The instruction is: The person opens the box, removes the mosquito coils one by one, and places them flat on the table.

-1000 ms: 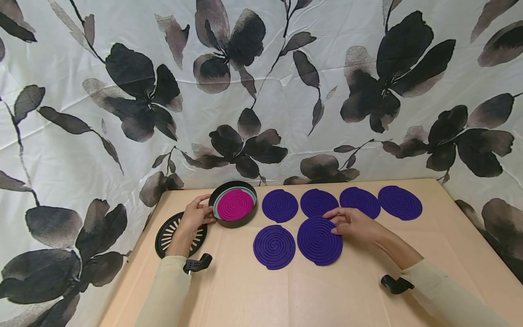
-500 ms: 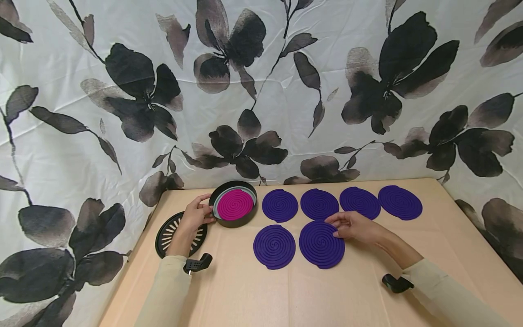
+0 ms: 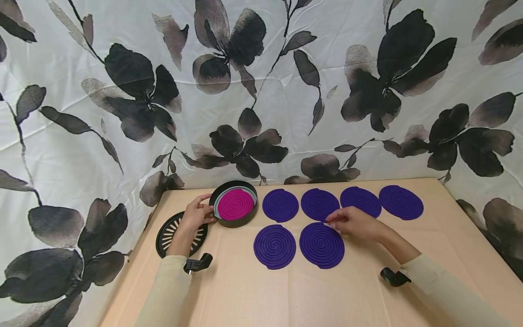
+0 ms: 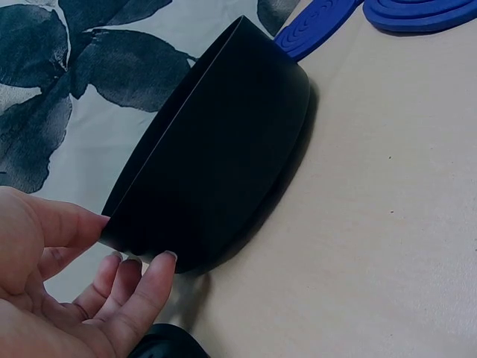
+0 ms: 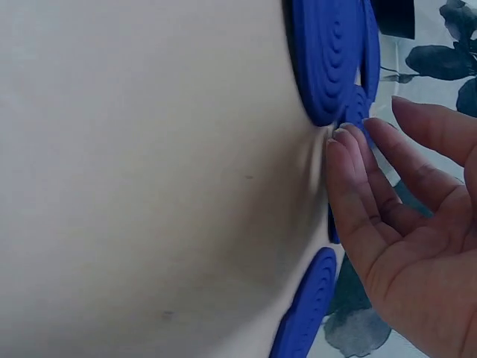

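Observation:
In the head view my left hand [image 3: 195, 220] holds the left side of a round black coaster holder [image 3: 236, 223], with a pink spiral coaster [image 3: 235, 204] lying inside it. The left wrist view has one fingertip at the holder's rim and another low on its wall [image 4: 216, 142]. My right hand [image 3: 354, 223] hovers at the upper right edge of a purple spiral coaster [image 3: 322, 246] lying flat in the front row. Its fingers are loosely bent, with the thumb apart and nothing between them in the right wrist view [image 5: 414, 201]; contact with the coaster is unclear.
Beside the front coaster lies another purple one [image 3: 274, 246]. Several more form a back row, among them the nearest to the holder [image 3: 280, 205] and the far right one [image 3: 401, 202]. A black slotted lid [image 3: 163, 236] lies partly under my left forearm. A floral cloth [image 3: 261, 91] hangs behind the table.
The front right coaster has shifted slightly right and down and now lies flat. My right hand has let go of it and lifted a little. My left hand has stayed at the holder.

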The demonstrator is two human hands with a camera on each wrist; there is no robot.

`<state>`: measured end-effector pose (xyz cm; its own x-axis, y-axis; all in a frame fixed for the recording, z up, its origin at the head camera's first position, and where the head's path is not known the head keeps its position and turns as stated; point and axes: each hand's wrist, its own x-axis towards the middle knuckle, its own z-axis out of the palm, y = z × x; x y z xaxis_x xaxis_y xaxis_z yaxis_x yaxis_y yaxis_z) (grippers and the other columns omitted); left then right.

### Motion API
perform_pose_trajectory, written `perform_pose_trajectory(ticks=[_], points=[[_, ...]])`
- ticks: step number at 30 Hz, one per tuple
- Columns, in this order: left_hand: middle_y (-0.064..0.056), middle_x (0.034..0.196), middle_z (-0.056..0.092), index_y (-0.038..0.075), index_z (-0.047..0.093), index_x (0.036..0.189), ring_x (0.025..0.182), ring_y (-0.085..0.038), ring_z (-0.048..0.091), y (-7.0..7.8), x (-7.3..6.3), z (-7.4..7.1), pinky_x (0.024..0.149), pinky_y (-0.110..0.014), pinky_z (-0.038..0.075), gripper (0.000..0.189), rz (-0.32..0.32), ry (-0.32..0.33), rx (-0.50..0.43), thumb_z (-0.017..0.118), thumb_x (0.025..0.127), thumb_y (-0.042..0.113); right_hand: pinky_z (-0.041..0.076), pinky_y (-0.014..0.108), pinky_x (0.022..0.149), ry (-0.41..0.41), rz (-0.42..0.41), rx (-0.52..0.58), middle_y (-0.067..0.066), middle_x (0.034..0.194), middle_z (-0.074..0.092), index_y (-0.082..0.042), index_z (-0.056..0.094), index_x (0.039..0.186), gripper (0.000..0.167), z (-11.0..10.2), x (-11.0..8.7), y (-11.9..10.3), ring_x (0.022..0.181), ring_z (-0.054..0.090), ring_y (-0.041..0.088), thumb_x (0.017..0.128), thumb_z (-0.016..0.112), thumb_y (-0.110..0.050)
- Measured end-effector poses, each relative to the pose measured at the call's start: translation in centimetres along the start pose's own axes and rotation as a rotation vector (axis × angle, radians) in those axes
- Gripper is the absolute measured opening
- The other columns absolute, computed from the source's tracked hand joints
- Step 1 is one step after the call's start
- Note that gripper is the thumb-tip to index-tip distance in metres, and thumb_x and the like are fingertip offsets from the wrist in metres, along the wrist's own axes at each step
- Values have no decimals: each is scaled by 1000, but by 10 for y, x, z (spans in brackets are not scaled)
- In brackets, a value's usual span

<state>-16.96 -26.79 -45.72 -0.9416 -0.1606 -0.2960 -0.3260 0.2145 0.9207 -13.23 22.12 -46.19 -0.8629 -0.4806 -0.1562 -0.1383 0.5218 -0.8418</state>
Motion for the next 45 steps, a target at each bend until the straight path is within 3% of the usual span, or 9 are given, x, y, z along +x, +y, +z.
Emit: perform_pose_trajectory(ticks=[14, 21, 30, 38, 45], points=[[-13, 114, 48, 17, 43, 154, 96, -23, 61, -1, -3, 0, 85, -33, 62, 50, 11, 0, 4, 52, 105, 6, 61, 40, 81, 9, -91, 1, 23, 111, 67, 9, 63, 128, 32, 1, 27, -22, 100, 66, 35, 101, 61, -9], [-12, 113, 49, 17, 44, 153, 95, -23, 61, -1, 0, 2, 84, -34, 62, 50, 9, 16, 7, 51, 105, 6, 60, 32, 86, 4, -101, 29, 23, 118, 67, 7, 62, 129, 33, 5, 50, -34, 103, 67, 28, 101, 62, -10], [-12, 112, 48, 17, 45, 153, 93, -22, 60, 0, 3, 4, 89, -39, 61, 50, 8, 24, 4, 51, 104, 5, 61, 38, 85, -17, -157, 99, 27, 116, 67, 8, 62, 128, 32, 14, 83, -56, 102, 65, 40, 98, 63, -5], [-13, 114, 50, 18, 45, 153, 95, -23, 59, 1, 2, 5, 91, -40, 60, 50, -13, 27, 12, 51, 105, 5, 61, 38, 88, -33, -160, 91, 21, 116, 69, 5, 64, 127, 31, 27, 106, -79, 101, 69, 23, 98, 65, -8], [-12, 113, 50, 19, 45, 152, 95, -23, 59, 1, 1, 5, 91, -40, 60, 50, -11, 30, 9, 51, 105, 5, 61, 39, 90, -53, -146, 146, 15, 112, 71, 6, 63, 129, 35, 41, 127, -96, 103, 70, 22, 97, 67, -7]])
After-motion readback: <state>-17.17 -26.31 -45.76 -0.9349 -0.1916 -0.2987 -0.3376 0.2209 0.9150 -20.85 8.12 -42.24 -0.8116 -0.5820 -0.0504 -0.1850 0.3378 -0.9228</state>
